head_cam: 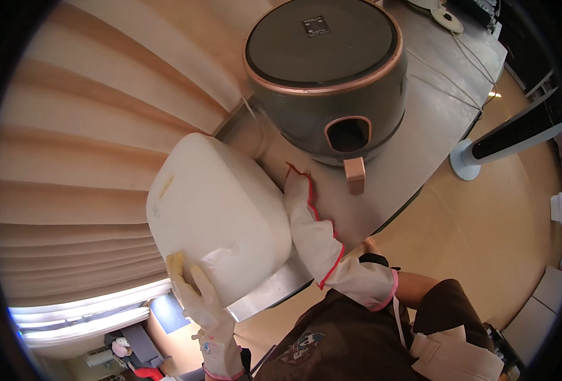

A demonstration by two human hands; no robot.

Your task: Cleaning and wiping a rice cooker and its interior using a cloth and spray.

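Observation:
A white rounded appliance (204, 205), shaped like a rice cooker, stands near the left end of a metal-topped table (381, 205). My left hand (197, 295), in a pale rubber glove, holds its near left corner with the fingers spread over the top. Along the appliance's right side lies my gloved right hand (304, 224), with a white cloth (319, 252) edged in red draped over it. The right fingertips are hidden. Just beyond is a dark grey air fryer (328, 109) with a copper-coloured rim; its handle (355, 175) points toward me.
A pleated beige curtain (81, 176) hangs close along the left. Thin white cords (461, 90) trail over the table's far right edge. On the floor at right stands a tower fan (509, 128). A lidded white appliance (447, 19) is at the table's far end.

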